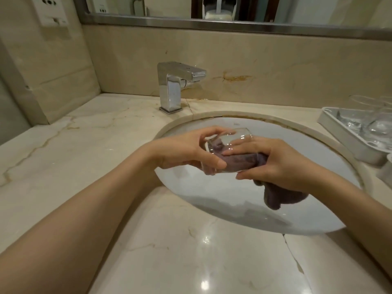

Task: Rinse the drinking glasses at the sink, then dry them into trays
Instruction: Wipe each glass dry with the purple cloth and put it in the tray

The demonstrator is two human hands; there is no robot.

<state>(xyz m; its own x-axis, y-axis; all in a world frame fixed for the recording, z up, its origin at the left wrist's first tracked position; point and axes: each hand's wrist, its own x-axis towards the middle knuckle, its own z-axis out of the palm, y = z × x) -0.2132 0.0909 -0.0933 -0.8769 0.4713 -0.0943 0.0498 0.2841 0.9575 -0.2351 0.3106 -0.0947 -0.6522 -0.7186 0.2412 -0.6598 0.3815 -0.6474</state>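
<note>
A clear drinking glass (239, 135) lies tilted on its side above the white sink basin (244, 217). My left hand (186, 150) grips its base end, thumb below and fingers curled over the top. A purple-grey cloth (239, 162) is stuffed into the glass, and its loose end hangs down toward the basin. My right hand (273, 160) holds the cloth at the glass's mouth, with fingers reaching inside the glass. A white tray (339, 132) at the right edge holds several clear glasses (379, 124).
A square chrome faucet (174, 85) stands behind the basin, with no water running. Beige marble counter (74, 149) surrounds the sink, with a cracked seam at the front. A mirror and wall sockets sit above the backsplash. Another white object peeks in below the tray.
</note>
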